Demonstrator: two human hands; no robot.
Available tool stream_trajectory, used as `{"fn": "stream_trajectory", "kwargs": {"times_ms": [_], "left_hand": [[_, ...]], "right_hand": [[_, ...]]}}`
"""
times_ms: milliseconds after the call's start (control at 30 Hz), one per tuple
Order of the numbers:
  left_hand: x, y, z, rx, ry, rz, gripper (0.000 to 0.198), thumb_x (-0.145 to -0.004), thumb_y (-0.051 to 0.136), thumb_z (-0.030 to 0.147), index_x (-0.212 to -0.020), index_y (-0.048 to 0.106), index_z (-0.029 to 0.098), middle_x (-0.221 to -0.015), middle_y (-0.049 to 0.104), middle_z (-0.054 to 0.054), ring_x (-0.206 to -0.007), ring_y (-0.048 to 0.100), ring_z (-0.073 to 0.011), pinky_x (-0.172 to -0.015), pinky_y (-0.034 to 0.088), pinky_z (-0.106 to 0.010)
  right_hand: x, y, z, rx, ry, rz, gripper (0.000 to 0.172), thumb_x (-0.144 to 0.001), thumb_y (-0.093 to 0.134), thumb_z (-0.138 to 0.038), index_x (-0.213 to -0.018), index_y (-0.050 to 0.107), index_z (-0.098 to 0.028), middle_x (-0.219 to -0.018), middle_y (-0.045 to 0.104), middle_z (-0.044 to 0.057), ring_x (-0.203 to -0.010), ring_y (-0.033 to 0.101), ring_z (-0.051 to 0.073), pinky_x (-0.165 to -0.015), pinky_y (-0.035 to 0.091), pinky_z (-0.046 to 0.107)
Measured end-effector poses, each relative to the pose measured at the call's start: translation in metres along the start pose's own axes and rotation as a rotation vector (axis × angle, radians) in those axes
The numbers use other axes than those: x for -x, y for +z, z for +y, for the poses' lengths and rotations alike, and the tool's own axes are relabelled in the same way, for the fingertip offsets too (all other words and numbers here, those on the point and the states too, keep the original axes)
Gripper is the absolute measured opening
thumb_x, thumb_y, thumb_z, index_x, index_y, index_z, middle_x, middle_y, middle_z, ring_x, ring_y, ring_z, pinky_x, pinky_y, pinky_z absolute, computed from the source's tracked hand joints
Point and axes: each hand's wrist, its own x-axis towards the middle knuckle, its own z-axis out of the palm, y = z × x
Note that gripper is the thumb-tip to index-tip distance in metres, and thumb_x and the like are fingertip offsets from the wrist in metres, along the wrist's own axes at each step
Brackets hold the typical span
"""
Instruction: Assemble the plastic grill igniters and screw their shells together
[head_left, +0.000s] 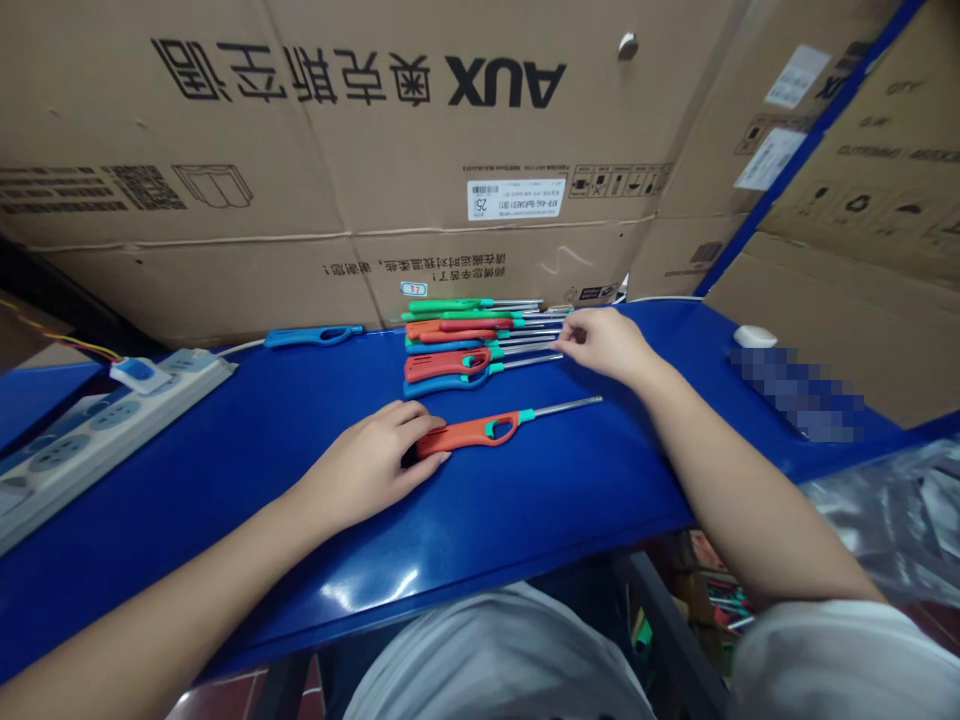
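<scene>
My left hand (390, 450) is closed on the handle end of an orange long-necked gas lighter (469, 434), which lies on the blue table with its metal tube pointing right. Behind it lies a row of similar lighters (450, 365) in blue, red, orange and green, side by side with their tubes also to the right. My right hand (604, 343) is at the tube ends of that row, thumb and fingers pinched together. Whatever is between those fingertips is too small or hidden to make out.
A blue lighter handle (315, 336) lies apart near the cardboard wall (405, 200). A white power strip (112, 440) with a plugged-in cable is at the left. On the right are a white rounded object (755, 337) and a blurred-out item (799, 395); clear plastic (892, 520) hangs below.
</scene>
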Motion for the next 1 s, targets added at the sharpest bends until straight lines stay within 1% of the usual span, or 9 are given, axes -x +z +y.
{"fn": "stream_trajectory", "kwargs": {"times_ms": [133,267,400,500,667,833,900,933,1000], "left_hand": [[0.001,0.002,0.000,0.005,0.004,0.016,0.032,-0.097,0.054,0.037,-0.122,0.066,0.021,-0.117,0.067,-0.009,-0.108,0.065,-0.0257,-0.093,0.055,-0.039],[0.001,0.004,0.000,0.028,0.018,0.020,0.033,-0.098,0.053,0.036,-0.124,0.065,0.020,-0.119,0.067,-0.009,-0.109,0.065,-0.0258,-0.095,0.055,-0.039],[0.001,0.004,0.002,0.025,0.024,0.018,0.033,-0.098,0.052,0.032,-0.126,0.064,0.018,-0.119,0.067,-0.010,-0.109,0.064,-0.0261,-0.095,0.055,-0.041],[0.001,0.003,0.003,0.028,0.021,0.006,0.033,-0.098,0.052,0.031,-0.127,0.063,0.018,-0.120,0.066,-0.010,-0.110,0.063,-0.0260,-0.096,0.055,-0.041],[0.002,0.002,0.003,0.042,0.014,0.005,0.034,-0.098,0.052,0.030,-0.128,0.062,0.019,-0.121,0.067,-0.011,-0.113,0.063,-0.0266,-0.097,0.054,-0.042],[0.001,0.003,0.003,0.058,0.006,-0.002,0.035,-0.098,0.052,0.030,-0.129,0.062,0.020,-0.123,0.066,-0.011,-0.113,0.063,-0.0268,-0.098,0.054,-0.043],[0.001,0.003,0.003,0.068,0.005,-0.001,0.034,-0.098,0.053,0.030,-0.129,0.062,0.020,-0.123,0.066,-0.011,-0.113,0.063,-0.0268,-0.099,0.054,-0.043],[0.001,0.004,0.003,0.073,0.005,-0.001,0.034,-0.098,0.053,0.029,-0.129,0.063,0.020,-0.123,0.066,-0.011,-0.114,0.063,-0.0267,-0.099,0.054,-0.042],[0.001,0.004,0.003,0.081,0.005,0.003,0.033,-0.098,0.053,0.029,-0.129,0.063,0.020,-0.122,0.067,-0.011,-0.113,0.063,-0.0265,-0.098,0.054,-0.041]], "right_hand": [[-0.007,-0.001,0.018,0.096,0.191,0.072,0.020,-0.091,0.058,-0.034,-0.088,0.073,-0.021,-0.090,0.075,0.008,-0.083,0.066,0.024,-0.064,0.039,0.030],[-0.010,0.002,0.033,0.135,0.382,0.043,0.030,-0.096,0.048,-0.037,-0.093,0.072,-0.020,-0.100,0.073,0.013,-0.096,0.067,0.029,-0.070,0.045,0.034],[-0.011,0.009,0.045,0.163,0.355,-0.055,0.035,-0.090,0.061,-0.047,-0.105,0.069,-0.017,-0.116,0.066,0.017,-0.104,0.064,0.031,-0.082,0.049,0.037],[-0.011,0.015,0.049,0.214,0.348,-0.159,0.037,-0.087,0.066,-0.045,-0.110,0.068,-0.016,-0.118,0.064,0.018,-0.107,0.062,0.032,-0.087,0.050,0.040],[-0.011,0.019,0.051,0.235,0.354,-0.180,0.031,-0.087,0.064,-0.031,-0.114,0.066,-0.016,-0.121,0.063,0.019,-0.110,0.061,0.031,-0.085,0.050,0.039],[-0.012,0.009,0.059,0.202,0.385,-0.190,0.032,-0.082,0.066,-0.027,-0.112,0.066,-0.017,-0.105,0.070,0.016,-0.092,0.066,0.029,-0.073,0.049,0.036],[-0.012,0.002,0.060,0.160,0.387,-0.156,0.029,-0.081,0.067,-0.029,-0.108,0.067,-0.018,-0.099,0.071,0.013,-0.086,0.066,0.026,-0.070,0.048,0.034],[-0.012,-0.001,0.060,0.113,0.388,-0.108,0.027,-0.080,0.068,-0.030,-0.104,0.068,-0.018,-0.097,0.071,0.011,-0.084,0.066,0.025,-0.070,0.048,0.033],[-0.012,-0.008,0.057,-0.022,0.390,0.050,0.020,-0.079,0.070,-0.031,-0.094,0.067,-0.019,-0.092,0.070,0.009,-0.081,0.064,0.024,-0.071,0.047,0.033]]}}
